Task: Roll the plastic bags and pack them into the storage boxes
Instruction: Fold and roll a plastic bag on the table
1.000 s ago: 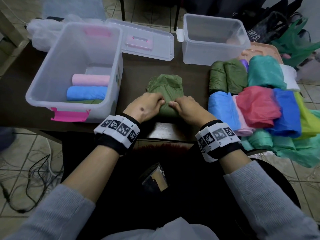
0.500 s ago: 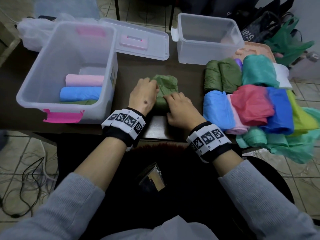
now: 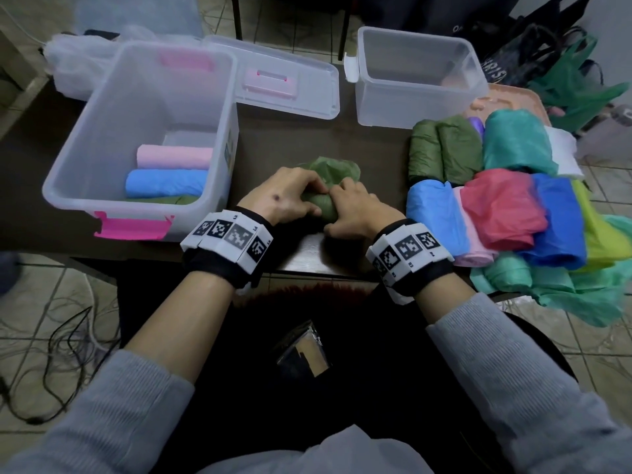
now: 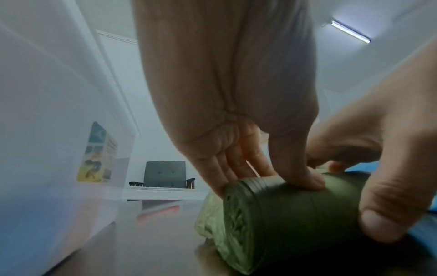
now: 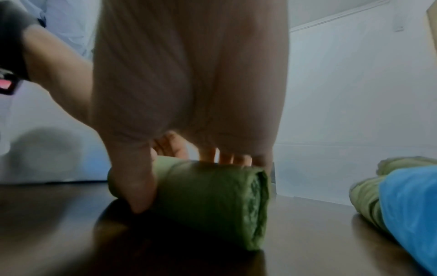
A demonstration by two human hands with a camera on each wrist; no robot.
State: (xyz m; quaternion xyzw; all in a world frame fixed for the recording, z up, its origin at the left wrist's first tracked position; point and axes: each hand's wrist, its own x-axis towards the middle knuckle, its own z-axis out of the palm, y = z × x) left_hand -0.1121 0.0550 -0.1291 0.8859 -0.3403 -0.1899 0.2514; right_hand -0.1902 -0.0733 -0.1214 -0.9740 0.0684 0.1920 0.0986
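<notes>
An olive green plastic bag point(image 3: 325, 186) lies mostly rolled on the dark table point(image 3: 307, 138), near its front edge. My left hand point(image 3: 287, 196) grips the roll's left end point(image 4: 279, 211), fingers curled over the top and thumb on the near side. My right hand point(image 3: 352, 203) grips the right end point(image 5: 212, 194) the same way. A short unrolled flap of the bag sticks out beyond the fingers. The big clear storage box point(image 3: 102, 186) at left holds a pink roll point(image 3: 174, 157), a blue roll point(image 3: 164, 183) and a green roll point(image 3: 171, 200).
A smaller clear box point(image 3: 376, 107) stands at the back right with nothing visible in it. The big box's lid point(image 3: 307, 97) lies flat behind it. A heap of coloured bags point(image 3: 506, 206) covers the table's right side. Cables lie on the tiled floor at left.
Both hands have rolled the green bag further away from me; the flat part beyond the fingers has grown shorter and the roll thicker. The hands now curl round the roll's ends.
</notes>
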